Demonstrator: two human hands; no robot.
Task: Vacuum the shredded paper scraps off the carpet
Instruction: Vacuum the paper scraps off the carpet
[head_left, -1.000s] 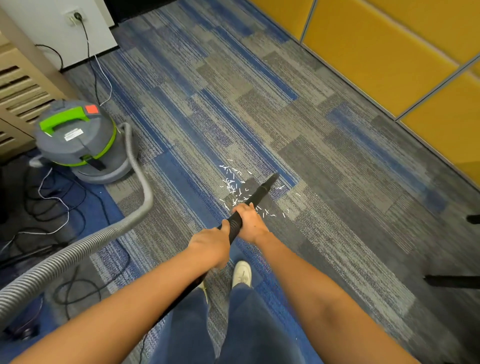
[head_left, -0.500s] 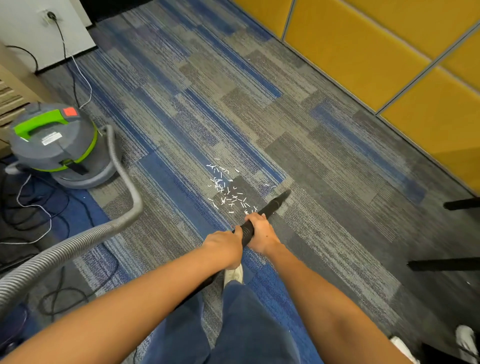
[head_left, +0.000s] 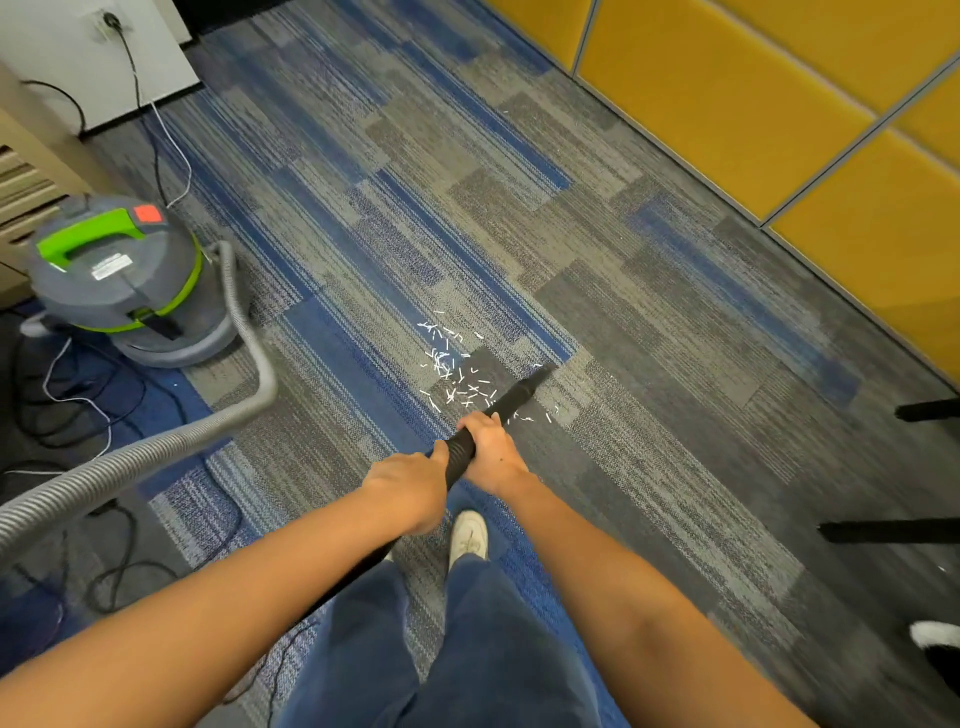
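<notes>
The carpet (head_left: 623, 322) is low-pile tile with a ribbed weave, laid in rectangular grey, taupe and blue patches. The paper scraps (head_left: 454, 374) are short, thin white slivers, loosely scattered over a dark grey tile and the blue strip next to it. The nozzle (head_left: 514, 397) is a rigid black tube that tapers to a narrow tip and changes to a ridged black section at the grip. The right hand (head_left: 491, 454) is the forward hand, with its fingers curled round the ridged section. The left hand (head_left: 408, 486) is wrapped round the same tube just behind it. The main scatter lies ahead of the right hand and to the left of the nozzle shaft. A few slivers lie to the right of the shaft, near the right hand. The nozzle tip is at the far right edge of the scatter, low to the pile; contact cannot be confirmed. A grey corrugated hose (head_left: 130, 460) curves from the lower left to a round grey canister (head_left: 124, 280) with a green handle and a green band.
</notes>
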